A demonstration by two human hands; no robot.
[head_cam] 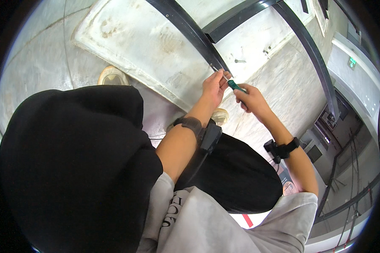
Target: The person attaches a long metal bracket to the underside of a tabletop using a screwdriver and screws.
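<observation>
My right hand [252, 100] grips the green handle of a screwdriver [232, 84]. The metal shaft slants up and left towards the end of a long black metal bar [190, 30], where its tip meets or nearly meets a small screw or hole. My left hand [213, 88] pinches the shaft partway along, close to the bar's side; its fingertips partly hide the shaft. A bolt [240, 61] lies to the right of that bar end. Another bolt [266, 55] lies farther right, beside small dark nuts or caps.
The bar rests over a stained white board [129, 60] on the marble-patterned floor [281, 82]. A black crosspiece [234, 22] meets the bar, and a second black bar [313, 53] curves down the right. My shoes [113, 76] are near the board's edge.
</observation>
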